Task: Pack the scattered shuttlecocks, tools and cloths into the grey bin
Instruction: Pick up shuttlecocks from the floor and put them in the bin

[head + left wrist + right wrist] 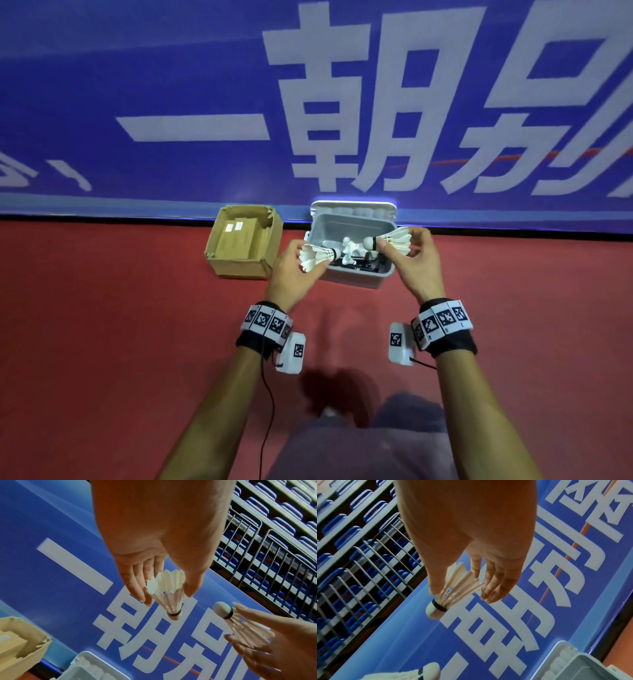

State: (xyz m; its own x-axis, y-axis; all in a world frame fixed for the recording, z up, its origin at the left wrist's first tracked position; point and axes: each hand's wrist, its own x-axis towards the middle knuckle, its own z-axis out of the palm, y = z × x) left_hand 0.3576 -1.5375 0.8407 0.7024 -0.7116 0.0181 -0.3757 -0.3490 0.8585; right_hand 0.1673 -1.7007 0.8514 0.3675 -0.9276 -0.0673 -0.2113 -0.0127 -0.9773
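Observation:
The grey bin (352,224) stands open on the red floor against the blue banner, with shuttlecocks and dark tools lying inside. My left hand (291,263) pinches a white feather shuttlecock (317,255) by its skirt over the bin's left edge, cork pointing right. My right hand (416,253) pinches a second shuttlecock (390,241) over the bin's right side, cork pointing left. The left wrist view shows thumb and fingers around the left shuttlecock (169,595). The right wrist view shows the other shuttlecock (452,595) held the same way.
An open cardboard box (245,241) sits just left of the bin. The bin's lid (354,207) leans back against the blue banner (205,85). Red floor (102,325) spreads around. Railings and blue stadium seats (274,527) show above the banner.

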